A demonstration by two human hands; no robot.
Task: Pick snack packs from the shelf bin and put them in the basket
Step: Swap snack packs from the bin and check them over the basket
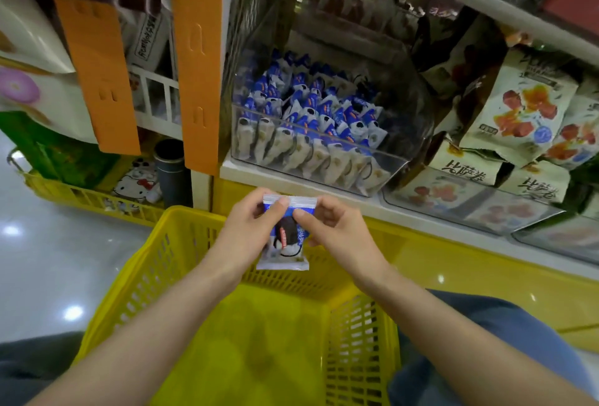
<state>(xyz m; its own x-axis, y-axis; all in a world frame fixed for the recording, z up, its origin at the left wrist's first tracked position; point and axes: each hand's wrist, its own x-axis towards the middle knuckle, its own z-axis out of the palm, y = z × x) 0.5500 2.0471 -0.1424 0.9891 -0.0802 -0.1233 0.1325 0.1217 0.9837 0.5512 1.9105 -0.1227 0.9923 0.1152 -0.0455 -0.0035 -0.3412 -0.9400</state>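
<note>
While both hands, left hand (251,227) and right hand (337,230), pinch one snack pack (287,237) in their fingers above the yellow basket (201,276), a loose release could drop it outside the far rim.

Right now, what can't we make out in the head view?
- Snack pack: print blurred; left hand and right hand cover its sides.
- Clear bin: rear packs hidden behind front rows.
- Yellow basket: near end cut off by bottom edge.
</note>
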